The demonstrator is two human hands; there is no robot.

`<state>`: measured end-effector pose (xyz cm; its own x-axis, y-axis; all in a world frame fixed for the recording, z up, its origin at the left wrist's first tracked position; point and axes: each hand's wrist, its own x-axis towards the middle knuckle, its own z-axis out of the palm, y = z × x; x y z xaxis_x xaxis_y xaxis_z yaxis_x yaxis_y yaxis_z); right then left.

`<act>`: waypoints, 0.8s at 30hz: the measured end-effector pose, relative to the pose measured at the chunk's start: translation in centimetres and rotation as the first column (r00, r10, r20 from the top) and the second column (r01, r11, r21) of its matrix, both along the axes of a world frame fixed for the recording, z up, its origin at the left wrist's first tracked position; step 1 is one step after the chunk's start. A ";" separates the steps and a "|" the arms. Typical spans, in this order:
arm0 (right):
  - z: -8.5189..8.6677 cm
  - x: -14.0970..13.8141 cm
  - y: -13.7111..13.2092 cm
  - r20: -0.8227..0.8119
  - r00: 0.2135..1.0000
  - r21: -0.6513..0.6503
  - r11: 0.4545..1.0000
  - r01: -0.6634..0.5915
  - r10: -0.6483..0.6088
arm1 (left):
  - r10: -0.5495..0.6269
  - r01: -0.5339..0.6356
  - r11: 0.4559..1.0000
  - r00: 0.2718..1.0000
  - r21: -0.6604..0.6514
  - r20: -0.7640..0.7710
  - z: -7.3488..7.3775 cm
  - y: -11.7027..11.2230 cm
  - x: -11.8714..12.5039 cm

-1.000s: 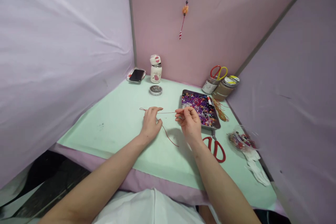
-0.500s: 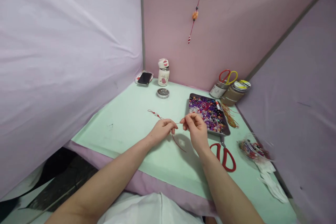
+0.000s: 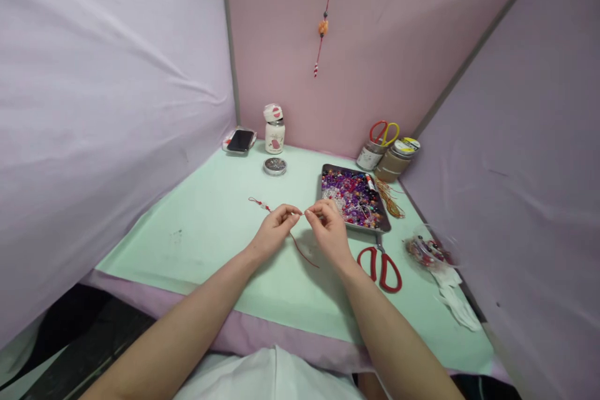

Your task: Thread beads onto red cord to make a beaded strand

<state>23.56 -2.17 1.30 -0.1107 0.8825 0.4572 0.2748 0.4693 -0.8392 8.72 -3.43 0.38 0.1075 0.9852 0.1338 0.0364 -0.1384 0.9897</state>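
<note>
A thin red cord [image 3: 304, 254] runs through my fingers over the table, its loose tail curving down toward me. Its looped end, strung with red and clear beads [image 3: 264, 206], sticks out beyond my left hand [image 3: 275, 228], which pinches the cord between thumb and fingers. Fingertip to fingertip with it, my right hand [image 3: 329, 228] is closed in a pinch on the cord too. Only a very short bit of cord shows between the two hands. Just behind the right hand lies a dark tray of mixed beads [image 3: 324, 169].
Red-handled scissors [image 3: 390, 272] lie right of my right forearm. Farther right are a clear bag of beads [image 3: 429, 250] and white cloth [image 3: 457, 306]. Jars [image 3: 394, 162], a bottle [image 3: 274, 136], a round tin [image 3: 275, 166] and a phone [image 3: 240, 141] stand behind. A beaded cord [image 3: 323, 27] hangs above.
My hands have come closer together, so the stretch of cord between them is shorter. The whole view has shifted, with things now appearing farther left.
</note>
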 end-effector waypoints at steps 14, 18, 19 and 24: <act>-0.7 -0.2 0.5 0.096 0.993 -0.067 0.996 -0.056 0.062 | 0.189 -0.185 0.982 0.968 0.041 -0.164 -0.6 0.6 -0.5; -0.9 -0.1 0.7 0.100 0.992 -0.111 0.992 -0.064 0.075 | 0.209 -0.204 0.978 0.962 0.046 -0.177 -0.6 0.6 -0.5; -1.0 0.0 0.8 0.100 0.992 -0.128 0.989 -0.070 0.083 | 0.213 -0.208 0.977 0.961 0.048 -0.176 -0.6 0.6 -0.5; -1.3 -0.2 1.1 0.109 0.990 -0.188 0.980 -0.067 0.089 | 0.195 -0.191 0.981 0.966 0.040 -0.172 -0.3 0.4 -0.5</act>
